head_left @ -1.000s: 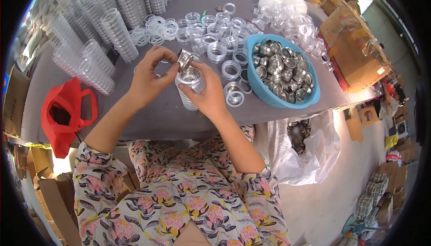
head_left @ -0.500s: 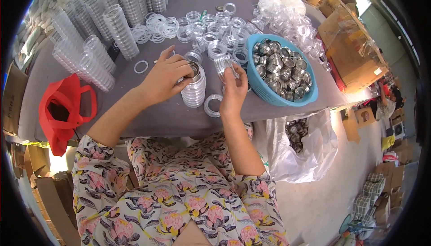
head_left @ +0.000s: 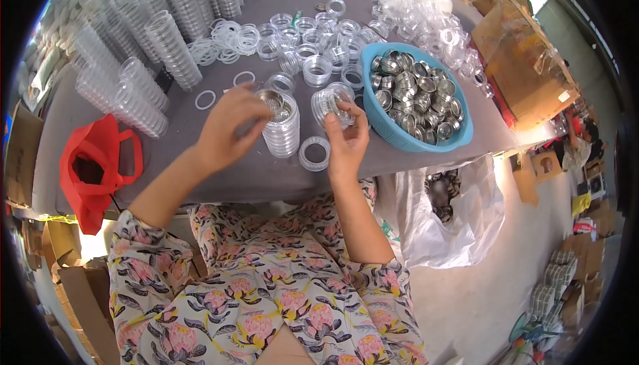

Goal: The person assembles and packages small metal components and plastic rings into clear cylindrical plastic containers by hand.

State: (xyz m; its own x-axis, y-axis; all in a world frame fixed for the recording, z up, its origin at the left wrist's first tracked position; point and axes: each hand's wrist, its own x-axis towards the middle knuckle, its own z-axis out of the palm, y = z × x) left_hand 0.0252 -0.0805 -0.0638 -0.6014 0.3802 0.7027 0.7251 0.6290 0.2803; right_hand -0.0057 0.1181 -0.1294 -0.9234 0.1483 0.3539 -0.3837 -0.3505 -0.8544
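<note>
Stack of clear plastic cups [head_left: 281, 140] upright on grey tablecloth [head_left: 180, 119], metal cup [head_left: 271, 98] at its top. Left hand [head_left: 233, 125] beside it, blurred — finger closure can't be told. Right hand [head_left: 347, 140] clamped on clear plastic rings [head_left: 325, 103]. Probably stacking — next piece calls for level seating. Blue basket [head_left: 389, 129] nearby.

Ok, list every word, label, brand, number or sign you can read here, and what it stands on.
Nothing can be read.
White sack: green marks at its left edge, too small to read.
Far-left cardboard box: any marks are too faint to read.
Clear plastic stack, blue basin, red bag: no legible text.
</note>
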